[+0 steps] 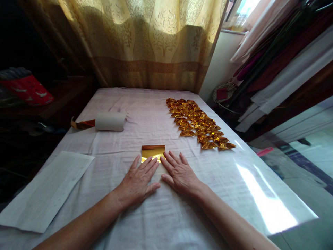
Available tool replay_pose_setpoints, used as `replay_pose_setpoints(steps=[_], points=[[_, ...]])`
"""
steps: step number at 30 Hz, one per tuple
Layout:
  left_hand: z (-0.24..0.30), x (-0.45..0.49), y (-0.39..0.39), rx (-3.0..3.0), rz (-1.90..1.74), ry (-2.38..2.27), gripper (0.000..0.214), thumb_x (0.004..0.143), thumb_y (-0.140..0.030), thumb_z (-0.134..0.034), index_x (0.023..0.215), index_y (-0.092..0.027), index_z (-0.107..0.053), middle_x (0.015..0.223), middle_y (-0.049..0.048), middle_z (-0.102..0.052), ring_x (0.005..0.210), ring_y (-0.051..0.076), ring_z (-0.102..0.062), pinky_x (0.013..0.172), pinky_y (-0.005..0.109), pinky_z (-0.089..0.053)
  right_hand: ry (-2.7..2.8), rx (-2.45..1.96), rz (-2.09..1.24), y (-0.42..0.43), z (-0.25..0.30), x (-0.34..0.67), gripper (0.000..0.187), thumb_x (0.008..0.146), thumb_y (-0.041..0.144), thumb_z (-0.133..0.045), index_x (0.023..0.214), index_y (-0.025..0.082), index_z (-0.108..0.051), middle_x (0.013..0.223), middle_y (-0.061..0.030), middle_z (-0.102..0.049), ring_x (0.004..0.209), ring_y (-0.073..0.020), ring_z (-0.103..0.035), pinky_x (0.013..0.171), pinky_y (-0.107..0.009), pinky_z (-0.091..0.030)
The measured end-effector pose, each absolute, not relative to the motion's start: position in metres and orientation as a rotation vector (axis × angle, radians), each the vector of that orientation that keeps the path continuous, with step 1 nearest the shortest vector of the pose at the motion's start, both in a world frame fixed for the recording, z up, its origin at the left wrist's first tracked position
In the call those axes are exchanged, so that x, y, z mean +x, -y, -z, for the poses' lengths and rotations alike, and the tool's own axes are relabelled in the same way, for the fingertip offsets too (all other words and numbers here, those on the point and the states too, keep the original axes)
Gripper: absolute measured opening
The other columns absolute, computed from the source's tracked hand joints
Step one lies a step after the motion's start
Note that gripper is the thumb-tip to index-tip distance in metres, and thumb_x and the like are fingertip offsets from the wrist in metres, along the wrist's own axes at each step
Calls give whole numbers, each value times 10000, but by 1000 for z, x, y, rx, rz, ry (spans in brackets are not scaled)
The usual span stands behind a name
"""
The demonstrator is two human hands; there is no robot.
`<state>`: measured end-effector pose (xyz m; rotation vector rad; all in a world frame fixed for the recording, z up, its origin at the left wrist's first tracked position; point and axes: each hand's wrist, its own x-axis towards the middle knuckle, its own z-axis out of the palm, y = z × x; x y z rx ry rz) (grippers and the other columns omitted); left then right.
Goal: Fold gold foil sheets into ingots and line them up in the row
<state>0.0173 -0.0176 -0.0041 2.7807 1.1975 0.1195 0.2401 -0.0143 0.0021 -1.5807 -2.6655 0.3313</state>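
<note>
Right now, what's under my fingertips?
A gold foil sheet lies flat on the white cloth. The left hand and right hand press its near edge, which their fingertips cover, so that edge's shape cannot be seen.

A person's left hand (137, 182) and right hand (179, 175), both bare, with short nails and creased knuckles. The left forearm (85, 225) and right forearm (229, 222) are likewise bare, unsleeved to the near edge of view.

Backlit gold patterned curtain (156, 41) hangs behind the far edge of the white-clothed table (166, 222). White wall strip (221, 62) at its far right corner; left side dark.
</note>
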Motion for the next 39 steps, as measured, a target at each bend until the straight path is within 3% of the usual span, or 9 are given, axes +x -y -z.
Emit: replay_pose_setpoints(steps=[7, 12, 17, 22, 27, 33, 39], points=[[-2, -16, 18, 2777, -108, -1297, 630, 988, -607, -308, 1517, -269, -363, 1529, 69, -452, 1417, 254, -406, 1220, 497, -37, 2653, -1565, -337, 14, -2, 241, 644, 1001, 553, -370, 1548, 219, -302, 1621, -75, -217, 1505, -287, -191, 1213, -571, -113], [-7, -23, 22, 2758, -90, -1345, 610, 988, -588, -336, 1492, -254, -415, 1514, 71, -473, 1417, 269, -400, 1217, 517, -26, 2639, -1595, -311, 15, -3, 239, 634, 1000, 547, -380, 1530, 200, -348, 1614, -95, -230, 1502, -291, -203, 1206, -581, -132], [-4, -16, 27, 2765, -133, -1404, 601, 980, -575, -370, 1479, -247, -437, 1497, 78, -498, 1407, 281, -413, 1215, 529, -62, 2615, -1550, -214, 20, -7, 224, 629, 1001, 494, -408, 1529, 159, -344, 1619, -115, -192, 1510, -304, -166, 1211, -596, -76], [-1, -13, 32, 2731, -149, -1485, 587, 986, -549, -362, 1478, -239, -440, 1494, 88, -501, 1407, 282, -412, 1213, 531, -77, 2688, -1372, -336, 24, -8, 208, 595, 1009, 482, -392, 1527, 194, -348, 1595, -75, -292, 1490, -271, -247, 1224, -574, -93], [-3, -20, 32, 2750, -130, -1418, 565, 991, -516, -386, 1493, -258, -413, 1509, 74, -484, 1410, 275, -409, 1212, 517, -66, 2633, -1542, -362, 24, -7, 225, 570, 1017, 450, -382, 1515, 172, -373, 1584, -100, -306, 1477, -274, -282, 1214, -580, -125], [-10, -20, 26, 2733, -179, -1429, 480, 1011, -480, -369, 1403, -254, -533, 1441, 67, -563, 1365, 280, -463, 1200, 533, -109, 2616, -1640, -323, 25, -11, 239, 554, 1011, 427, -410, 1499, 165, -404, 1581, -92, -324, 1471, -281, -294, 1214, -566, -120], [-19, -28, 20, 2774, -204, -1406, 383, 1001, -423, -439, 1280, -243, -629, 1334, 70, -651, 1278, 291, -542, 1158, 556, -219, 2581, -1590, -210, 15, -19, 234, 408, 992, 363, -486, 1361, 212, -573, 1469, -87, -522, 1362, -291, -444, 1172, -550, -206]])
